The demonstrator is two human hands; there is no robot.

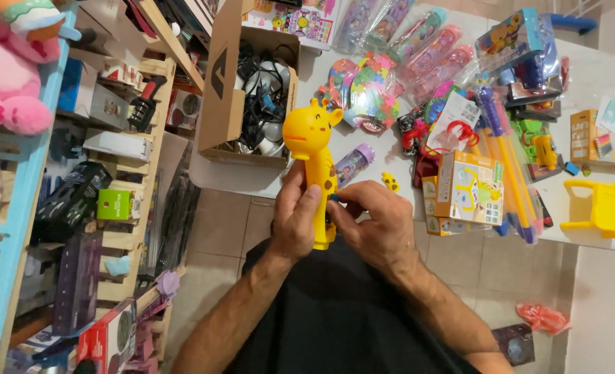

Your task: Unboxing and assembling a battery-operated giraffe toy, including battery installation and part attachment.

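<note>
Yellow plastic giraffe toy (315,149) held upright just in front of the cardboard box (234,83), left hand (295,220) wrapped around its handle, right hand (376,225) pinching at its side, work apparently mid-way, nothing yet detached.

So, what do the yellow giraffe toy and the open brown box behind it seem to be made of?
The giraffe toy, held in the left hand with the right hand at its side, looks like moulded plastic: smooth, slightly glossy, uniform yellow. The brown box looks like matte corrugated cardboard, with folded flaps.
</note>
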